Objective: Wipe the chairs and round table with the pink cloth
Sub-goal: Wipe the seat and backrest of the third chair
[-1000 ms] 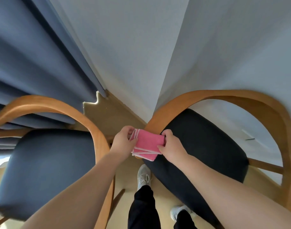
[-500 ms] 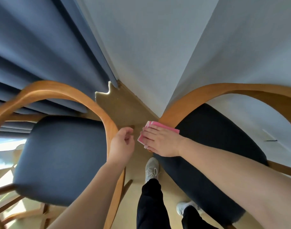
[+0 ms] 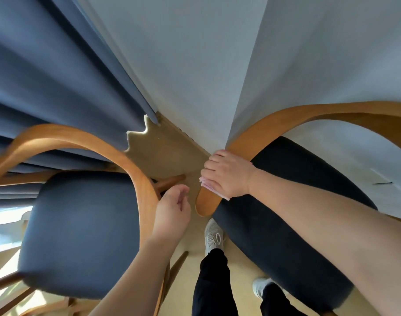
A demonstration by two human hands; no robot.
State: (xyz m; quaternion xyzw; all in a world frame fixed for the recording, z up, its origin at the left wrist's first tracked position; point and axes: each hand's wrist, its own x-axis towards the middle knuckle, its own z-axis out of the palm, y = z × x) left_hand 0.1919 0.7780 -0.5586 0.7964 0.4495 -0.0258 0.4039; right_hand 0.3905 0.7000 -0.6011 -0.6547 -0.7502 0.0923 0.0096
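Note:
Two wooden chairs with dark seats stand side by side. My right hand (image 3: pixel 225 174) presses the folded pink cloth (image 3: pixel 214 190) flat onto the curved wooden armrest of the right chair (image 3: pixel 252 135); only the cloth's edges show under my palm and fingers. My left hand (image 3: pixel 172 208) hovers loosely curled, holding nothing, just right of the wooden arm of the left chair (image 3: pixel 135 169), between the two chairs. The round table is out of view.
A blue curtain (image 3: pixel 47 87) hangs behind the left chair and pale walls (image 3: pixel 195 65) meet in a corner ahead. My legs and grey shoes (image 3: pixel 213 236) stand on the tan floor in the narrow gap between the chairs.
My left hand let go of the cloth and dropped back. My right hand took the cloth alone, laid it on the right chair's armrest and slid it up along the wood.

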